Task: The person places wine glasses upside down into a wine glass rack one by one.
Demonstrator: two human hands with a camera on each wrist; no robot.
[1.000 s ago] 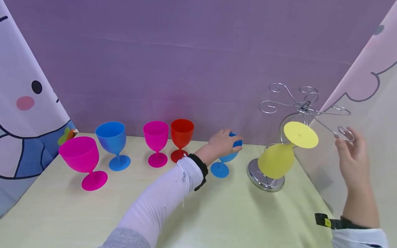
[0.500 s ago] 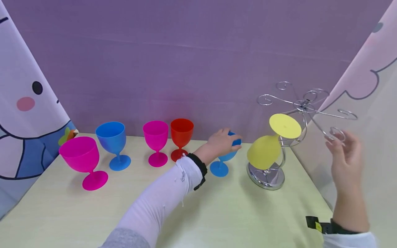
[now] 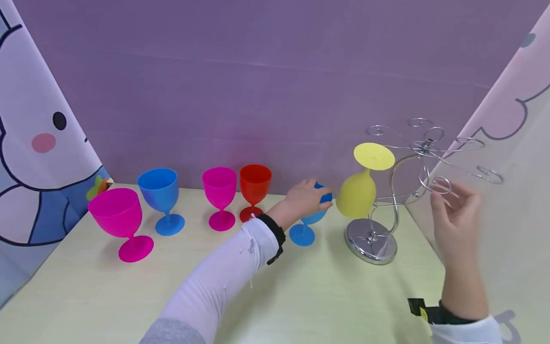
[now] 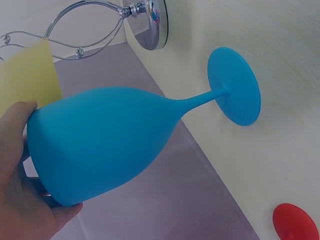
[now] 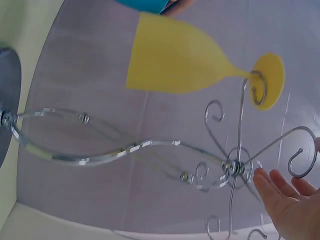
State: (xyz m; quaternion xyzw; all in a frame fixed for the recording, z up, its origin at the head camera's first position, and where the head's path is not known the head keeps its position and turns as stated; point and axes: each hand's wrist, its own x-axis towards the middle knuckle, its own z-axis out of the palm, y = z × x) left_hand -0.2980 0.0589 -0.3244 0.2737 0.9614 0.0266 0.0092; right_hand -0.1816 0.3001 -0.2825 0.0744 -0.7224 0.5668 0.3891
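Left hand (image 3: 302, 198) gripping blue goblet (image 4: 105, 142) by the rim — it stands on the table (image 3: 322, 296) between red goblet (image 3: 256, 184) and rack (image 3: 365, 241); probably light, stiff, slickish plastic; bowl or stem should hold best; right hand (image 3: 459, 227) at a rack curl (image 5: 290, 168) — can't tell if pinching.

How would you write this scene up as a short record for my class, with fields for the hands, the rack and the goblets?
Left hand: grips an upright blue goblet near its rim
Right hand: at a curled arm end of the metal rack; whether it pinches it is unclear
Hanging on rack: yellow goblet, upside down, by its foot
Standing upright, left to right: pink goblet, another blue goblet, second pink goblet, red goblet
Surface: pale tabletop
Backdrop: purple sheet
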